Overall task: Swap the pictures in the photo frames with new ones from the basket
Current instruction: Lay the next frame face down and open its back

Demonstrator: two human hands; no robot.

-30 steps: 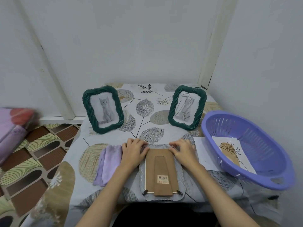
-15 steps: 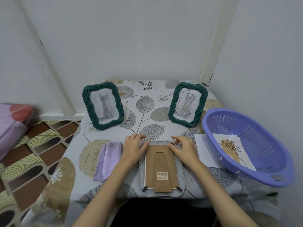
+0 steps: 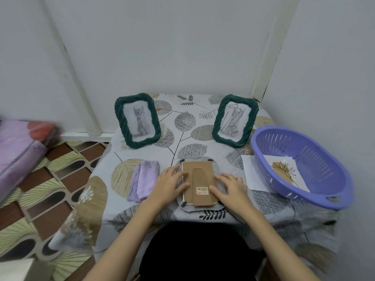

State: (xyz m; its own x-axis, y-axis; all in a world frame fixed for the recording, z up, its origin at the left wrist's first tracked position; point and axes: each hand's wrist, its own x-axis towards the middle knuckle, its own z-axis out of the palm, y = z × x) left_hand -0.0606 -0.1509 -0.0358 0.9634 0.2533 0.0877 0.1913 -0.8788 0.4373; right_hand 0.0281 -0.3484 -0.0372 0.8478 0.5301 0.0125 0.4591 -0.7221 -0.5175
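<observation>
Both hands (image 3: 172, 182) slid down the face-down frame (image 3: 197, 182); basket (image 3: 316, 191) holds pictures (image 3: 284, 173).

Basket (image 3: 300, 142) right of frame (image 3: 197, 182) (cloth (image 3: 144, 182) perhaps left)

On the leaf-patterned bench (image 3: 203, 102) are three photo frames, two green woven ones standing at eleven (image 3: 137, 120) and one o'clock (image 3: 235, 121) and one face-down showing brown cardboard backing (image 3: 199, 183), one purple plastic basket (image 3: 300, 165) at three, one lilac folded cloth (image 3: 143, 183) at nine, and two hands, left (image 3: 170, 182) and right (image 3: 229, 187).

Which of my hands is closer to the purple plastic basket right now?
Right. The right hand rests on the face-down frame, on the purple plastic basket's side; the left hand is across the frame.
</observation>
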